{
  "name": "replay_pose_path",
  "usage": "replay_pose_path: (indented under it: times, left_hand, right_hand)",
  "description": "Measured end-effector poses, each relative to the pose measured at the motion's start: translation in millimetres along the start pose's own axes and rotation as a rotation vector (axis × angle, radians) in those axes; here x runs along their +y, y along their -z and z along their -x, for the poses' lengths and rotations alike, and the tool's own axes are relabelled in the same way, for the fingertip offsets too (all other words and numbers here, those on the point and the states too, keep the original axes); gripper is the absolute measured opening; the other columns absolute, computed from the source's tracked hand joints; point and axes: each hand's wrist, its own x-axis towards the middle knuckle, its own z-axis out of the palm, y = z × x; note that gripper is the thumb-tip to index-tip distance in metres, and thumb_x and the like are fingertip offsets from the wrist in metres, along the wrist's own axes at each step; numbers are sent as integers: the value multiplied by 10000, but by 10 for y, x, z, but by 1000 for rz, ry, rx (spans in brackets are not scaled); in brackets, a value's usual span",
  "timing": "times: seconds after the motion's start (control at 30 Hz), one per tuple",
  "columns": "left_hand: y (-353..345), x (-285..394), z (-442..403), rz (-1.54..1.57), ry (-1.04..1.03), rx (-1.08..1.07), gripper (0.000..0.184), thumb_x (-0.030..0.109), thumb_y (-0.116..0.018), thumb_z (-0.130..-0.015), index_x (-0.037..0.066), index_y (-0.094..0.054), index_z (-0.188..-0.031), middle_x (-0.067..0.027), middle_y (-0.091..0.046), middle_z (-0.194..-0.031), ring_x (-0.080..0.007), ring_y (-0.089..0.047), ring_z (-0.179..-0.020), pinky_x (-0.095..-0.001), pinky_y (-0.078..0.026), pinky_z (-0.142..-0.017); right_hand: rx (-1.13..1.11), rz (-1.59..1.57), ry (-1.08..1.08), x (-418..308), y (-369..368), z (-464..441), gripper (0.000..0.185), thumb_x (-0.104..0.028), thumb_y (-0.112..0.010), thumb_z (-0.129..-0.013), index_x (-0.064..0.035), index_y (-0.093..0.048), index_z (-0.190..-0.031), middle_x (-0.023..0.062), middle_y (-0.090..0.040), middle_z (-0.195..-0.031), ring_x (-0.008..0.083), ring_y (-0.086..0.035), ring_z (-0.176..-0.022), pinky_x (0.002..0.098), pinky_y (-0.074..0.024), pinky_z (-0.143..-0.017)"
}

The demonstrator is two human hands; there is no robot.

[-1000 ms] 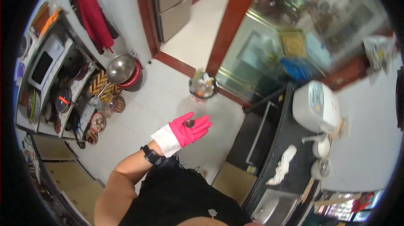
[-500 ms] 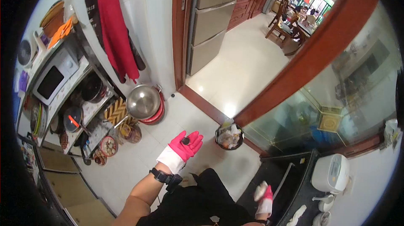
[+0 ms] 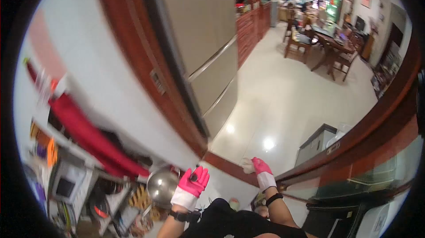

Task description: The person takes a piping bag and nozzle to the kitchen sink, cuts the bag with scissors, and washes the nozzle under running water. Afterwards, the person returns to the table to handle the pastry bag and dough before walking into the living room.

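My left hand (image 3: 189, 190), in a pink glove with a white cuff, is palm up with its fingers slightly curled. On the palm rests a small dark round object (image 3: 193, 178), too small to identify. My right hand (image 3: 262, 167), also in a pink and white glove, is out in front near the doorway. Its fingers are closed around a whitish cloth (image 3: 247, 165), which hangs out to the left and is somewhat blurred.
A tall fridge (image 3: 195, 30) stands beyond the brown door frame (image 3: 146, 74). A metal wok (image 3: 163, 187) is left of my left hand, near the shelves holding a microwave (image 3: 68, 185). A dining table (image 3: 332, 38) with chairs stands in the far room. A sliding glass door (image 3: 376, 171) is at right.
My view has turned toward the doorway and moved nearer to it. My right hand has risen from beside the dark counter to the front, still with the cloth. The dark object stays on my left palm.
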Motion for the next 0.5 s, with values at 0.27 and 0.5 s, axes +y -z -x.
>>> replay_pose_path:
  times: [0.27, 0.5]
  left_hand:
    - [-759, -98, -1958, 46, 433, 91, 193, 160, -497, -889, -26, -535, -927, -225, -566, -1138, -378, -522, -1104, -564, -377, -978]
    - [-2216, -680, -3666, -400, 636, 190, 147, 114, -518, -904, 3, -432, -947, -273, -534, -1153, -393, -538, -1091, -528, -405, -981]
  right_hand:
    - [314, -562, 70, 352, 306, -1808, 404, -360, -438, -945, -30, -530, -1159, 155, -595, -1067, 323, -603, -940, 495, -559, -712]
    - [557, -1480, -256, -803, 1650, -1842, 345, -370, -450, -941, -76, -581, -1063, 83, -643, -931, 192, -625, -701, 270, -522, -485]
